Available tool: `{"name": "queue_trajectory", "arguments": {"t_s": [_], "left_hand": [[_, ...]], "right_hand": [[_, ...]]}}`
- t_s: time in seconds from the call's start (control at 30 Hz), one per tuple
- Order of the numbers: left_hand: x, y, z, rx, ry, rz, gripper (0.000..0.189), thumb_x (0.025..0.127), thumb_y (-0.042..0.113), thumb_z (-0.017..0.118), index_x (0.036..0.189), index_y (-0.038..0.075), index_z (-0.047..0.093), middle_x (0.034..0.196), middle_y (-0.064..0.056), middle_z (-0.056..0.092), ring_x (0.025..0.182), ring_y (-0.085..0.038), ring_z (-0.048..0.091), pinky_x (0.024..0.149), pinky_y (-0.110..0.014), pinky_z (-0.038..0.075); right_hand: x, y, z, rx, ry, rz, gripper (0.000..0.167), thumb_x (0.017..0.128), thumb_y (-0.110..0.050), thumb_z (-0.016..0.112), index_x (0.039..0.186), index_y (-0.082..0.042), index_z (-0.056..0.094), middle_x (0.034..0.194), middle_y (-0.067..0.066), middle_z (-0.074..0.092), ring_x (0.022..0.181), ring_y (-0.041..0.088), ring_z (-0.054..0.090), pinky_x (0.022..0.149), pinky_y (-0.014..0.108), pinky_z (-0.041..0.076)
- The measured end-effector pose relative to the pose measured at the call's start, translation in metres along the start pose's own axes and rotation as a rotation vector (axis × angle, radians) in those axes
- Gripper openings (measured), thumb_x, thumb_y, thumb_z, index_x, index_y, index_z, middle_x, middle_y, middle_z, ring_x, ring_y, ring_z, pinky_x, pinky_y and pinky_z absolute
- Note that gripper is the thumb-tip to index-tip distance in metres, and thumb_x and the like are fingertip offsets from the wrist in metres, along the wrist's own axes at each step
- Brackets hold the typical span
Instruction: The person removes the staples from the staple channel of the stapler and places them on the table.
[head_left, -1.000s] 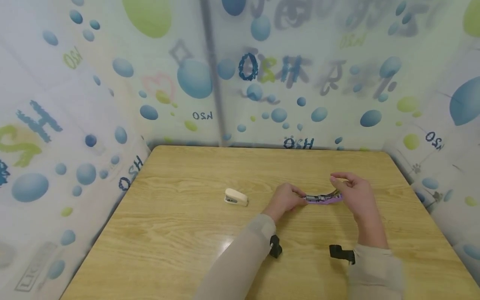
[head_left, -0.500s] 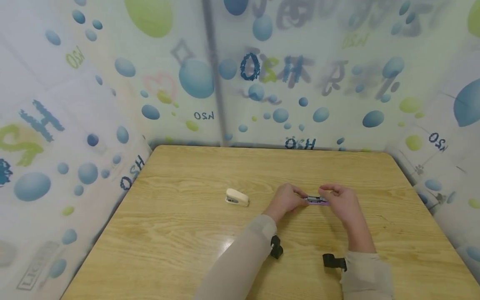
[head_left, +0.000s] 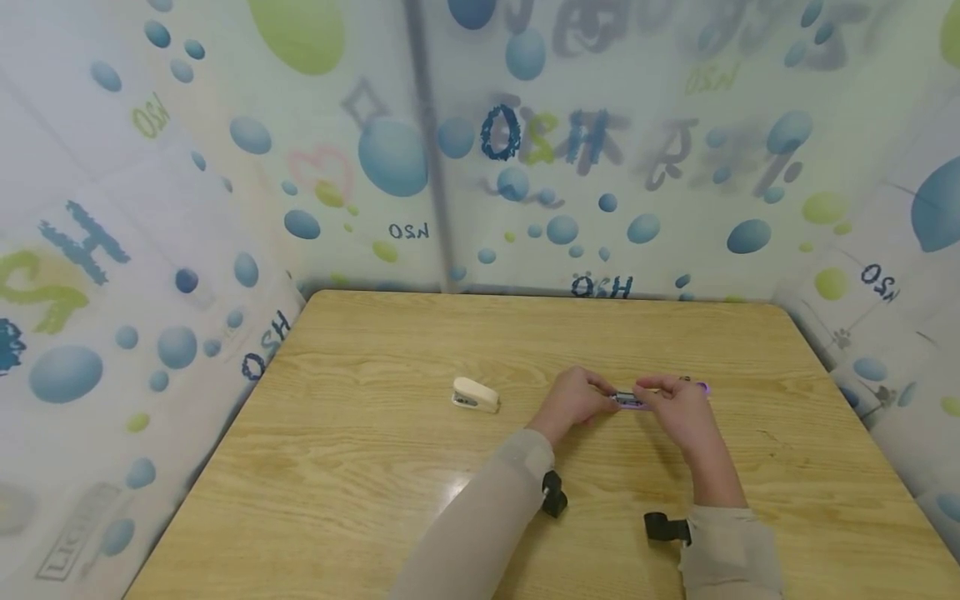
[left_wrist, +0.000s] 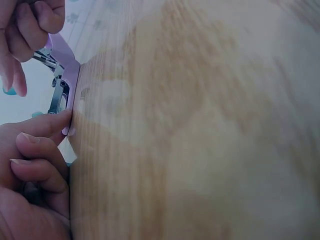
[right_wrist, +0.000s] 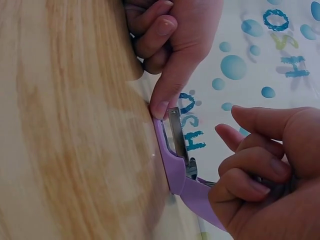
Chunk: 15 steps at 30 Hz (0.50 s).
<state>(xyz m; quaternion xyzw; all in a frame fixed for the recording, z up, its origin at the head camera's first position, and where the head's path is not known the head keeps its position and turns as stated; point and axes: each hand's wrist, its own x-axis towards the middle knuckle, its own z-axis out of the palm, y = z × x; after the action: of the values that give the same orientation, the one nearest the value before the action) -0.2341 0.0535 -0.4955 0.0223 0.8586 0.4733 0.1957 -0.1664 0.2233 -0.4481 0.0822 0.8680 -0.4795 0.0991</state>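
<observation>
A purple stapler (right_wrist: 172,172) lies opened out on the table, its metal magazine (right_wrist: 177,132) bared. My left hand (head_left: 573,400) pinches its left end, the thumb pressed on the tip in the right wrist view. Over the other part is my right hand (head_left: 678,412). Its thumb and index finger point towards the magazine with their tips apart from it, while the other fingers are curled in front of the raised purple arm (left_wrist: 60,50). Whether those curled fingers grip that arm is hidden. Beyond the right hand a purple end (head_left: 703,388) sticks out.
A cream stapler (head_left: 475,395) stands on the wooden table (head_left: 337,467), left of my left hand. Behind the table's back edge rises a patterned curtain (head_left: 337,125). Black mounts (head_left: 663,527) are strapped at both wrists.
My right hand has moved left and slightly down along the purple stapler, from its right end towards the magazine. My left hand keeps its place at the left end.
</observation>
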Motion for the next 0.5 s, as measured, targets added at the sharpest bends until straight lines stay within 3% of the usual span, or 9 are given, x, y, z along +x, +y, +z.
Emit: {"name": "queue_trajectory", "arguments": {"t_s": [0.13,0.37,0.5], "left_hand": [[0.0,0.0,0.0,-0.005,0.0,0.004,0.011,0.087,0.02,0.091,0.097,0.022,0.085,0.046,0.002,0.054,0.038,-0.012,0.045,0.04,-0.025,0.034],[0.001,-0.002,0.001,-0.012,0.005,0.012,0.012,0.086,0.019,0.091,0.096,0.022,0.085,0.045,0.003,0.053,0.038,-0.011,0.045,0.04,-0.025,0.033],[0.0,-0.003,0.001,-0.015,0.005,0.017,0.011,0.086,0.019,0.091,0.095,0.023,0.084,0.045,0.004,0.053,0.038,-0.011,0.045,0.04,-0.025,0.034]], "right_hand": [[0.001,0.002,0.003,-0.007,0.006,-0.007,0.052,0.111,-0.036,0.056,0.147,0.001,0.058,0.143,0.03,0.061,0.114,0.034,0.057,0.083,0.037,0.046],[0.003,0.006,0.005,-0.045,-0.01,-0.02,0.049,0.111,-0.031,0.055,0.145,0.004,0.059,0.146,0.031,0.06,0.126,0.041,0.061,0.09,0.039,0.051],[0.005,0.011,0.007,-0.076,-0.004,-0.016,0.047,0.111,-0.03,0.055,0.143,0.005,0.061,0.141,0.033,0.063,0.103,0.032,0.062,0.074,0.033,0.047]]}}
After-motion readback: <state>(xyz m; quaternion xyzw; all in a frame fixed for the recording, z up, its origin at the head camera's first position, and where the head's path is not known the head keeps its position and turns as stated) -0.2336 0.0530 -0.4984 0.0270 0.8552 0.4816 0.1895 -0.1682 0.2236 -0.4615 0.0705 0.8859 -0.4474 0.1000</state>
